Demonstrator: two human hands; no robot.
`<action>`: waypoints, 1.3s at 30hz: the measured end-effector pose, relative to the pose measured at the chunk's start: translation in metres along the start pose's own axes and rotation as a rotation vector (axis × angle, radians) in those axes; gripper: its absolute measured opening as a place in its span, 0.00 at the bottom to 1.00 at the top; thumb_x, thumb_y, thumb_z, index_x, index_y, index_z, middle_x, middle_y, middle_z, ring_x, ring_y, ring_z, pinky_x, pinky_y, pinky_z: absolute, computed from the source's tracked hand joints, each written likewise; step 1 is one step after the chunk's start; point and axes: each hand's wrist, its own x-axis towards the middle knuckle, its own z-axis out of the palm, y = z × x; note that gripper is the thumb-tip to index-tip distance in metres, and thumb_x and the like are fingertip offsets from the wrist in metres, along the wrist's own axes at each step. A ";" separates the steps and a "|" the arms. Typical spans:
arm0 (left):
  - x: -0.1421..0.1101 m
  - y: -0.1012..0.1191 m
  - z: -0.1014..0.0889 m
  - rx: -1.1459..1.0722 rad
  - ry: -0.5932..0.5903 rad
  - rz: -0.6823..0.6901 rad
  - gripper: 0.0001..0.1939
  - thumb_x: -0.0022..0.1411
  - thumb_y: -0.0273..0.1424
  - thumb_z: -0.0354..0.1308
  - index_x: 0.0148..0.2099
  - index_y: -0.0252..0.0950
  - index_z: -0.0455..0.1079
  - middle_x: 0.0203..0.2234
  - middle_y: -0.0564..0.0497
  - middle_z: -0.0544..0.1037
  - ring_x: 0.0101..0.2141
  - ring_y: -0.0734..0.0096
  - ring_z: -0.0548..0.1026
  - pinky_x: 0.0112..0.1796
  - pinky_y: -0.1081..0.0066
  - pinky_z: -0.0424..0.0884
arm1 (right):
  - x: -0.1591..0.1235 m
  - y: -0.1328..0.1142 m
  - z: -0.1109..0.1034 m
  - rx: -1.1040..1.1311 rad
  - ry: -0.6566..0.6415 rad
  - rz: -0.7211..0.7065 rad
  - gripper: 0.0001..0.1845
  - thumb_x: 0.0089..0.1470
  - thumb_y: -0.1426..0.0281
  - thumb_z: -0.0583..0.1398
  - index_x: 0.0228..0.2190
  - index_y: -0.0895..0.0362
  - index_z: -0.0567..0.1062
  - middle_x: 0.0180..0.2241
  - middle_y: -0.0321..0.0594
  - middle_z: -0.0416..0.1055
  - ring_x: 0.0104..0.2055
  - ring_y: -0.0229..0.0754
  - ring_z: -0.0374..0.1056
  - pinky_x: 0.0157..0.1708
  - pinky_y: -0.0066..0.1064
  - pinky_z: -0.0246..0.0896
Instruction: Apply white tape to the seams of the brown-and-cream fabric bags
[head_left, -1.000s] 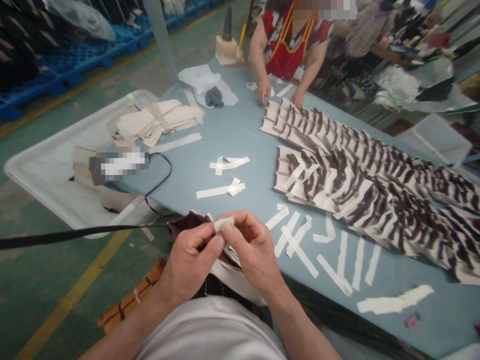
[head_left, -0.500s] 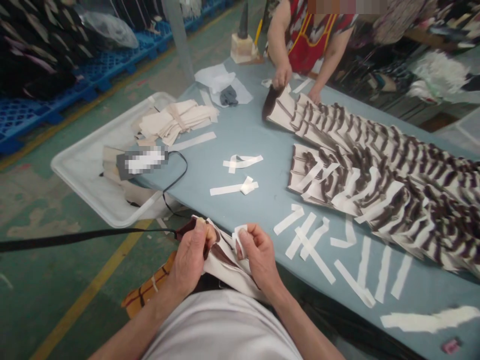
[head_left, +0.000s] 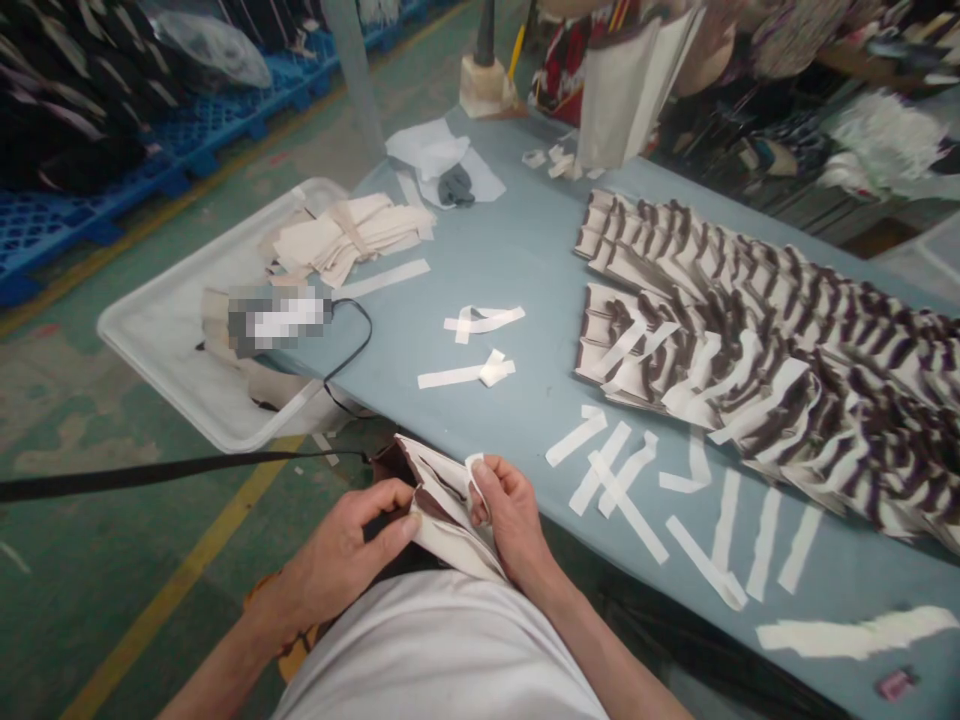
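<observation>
At the near edge of the blue-grey table [head_left: 525, 250] my left hand [head_left: 337, 560] pinches the side of a small stack of cream-and-brown fabric pieces [head_left: 442, 500] held against my waist. My right hand [head_left: 510, 515] is closed on the stack's other side, with a curl of white paper strip [head_left: 474, 478] between its fingers. More white strips [head_left: 615, 480] lie loose on the table just right of my hands.
Long overlapping rows of brown-and-cream pieces [head_left: 757, 330] cover the table's right side. A white tray [head_left: 180, 350] with cream pieces [head_left: 352, 235] juts off the left edge. A black strap [head_left: 150, 472] runs left. Across the table a person lifts a cream stack [head_left: 622, 90].
My hands have dropped lower toward my waist with the stack, the left hand sliding to its side. The person opposite has lifted a stack of pieces off the table.
</observation>
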 end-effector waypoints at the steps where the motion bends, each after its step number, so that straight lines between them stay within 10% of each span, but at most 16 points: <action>1: 0.002 0.000 0.001 -0.004 0.007 0.009 0.16 0.72 0.40 0.55 0.34 0.37 0.75 0.28 0.52 0.81 0.31 0.66 0.77 0.35 0.72 0.71 | 0.001 -0.003 0.000 -0.007 0.005 -0.011 0.35 0.49 0.36 0.72 0.27 0.56 0.73 0.19 0.27 0.63 0.20 0.31 0.53 0.23 0.26 0.53; 15: 0.024 0.012 -0.005 -0.062 -0.054 0.108 0.19 0.73 0.41 0.56 0.38 0.36 0.83 0.27 0.49 0.84 0.27 0.67 0.77 0.33 0.72 0.73 | -0.015 -0.059 0.006 -0.087 -0.020 -0.069 0.27 0.48 0.46 0.75 0.29 0.56 0.80 0.19 0.28 0.64 0.20 0.31 0.51 0.20 0.26 0.48; 24: 0.033 0.036 0.004 -0.207 0.165 0.129 0.15 0.73 0.37 0.57 0.38 0.36 0.80 0.27 0.52 0.79 0.29 0.67 0.75 0.33 0.73 0.72 | -0.048 -0.130 0.018 -0.319 -0.069 -0.345 0.09 0.58 0.64 0.68 0.29 0.55 0.79 0.20 0.30 0.69 0.20 0.32 0.57 0.20 0.25 0.51; 39: 0.031 0.047 0.008 -0.335 0.249 0.123 0.16 0.76 0.37 0.57 0.44 0.37 0.85 0.32 0.50 0.82 0.32 0.67 0.75 0.27 0.74 0.66 | -0.035 -0.149 0.031 -0.462 -0.188 -0.435 0.08 0.62 0.63 0.68 0.40 0.53 0.79 0.21 0.26 0.67 0.20 0.32 0.57 0.20 0.26 0.49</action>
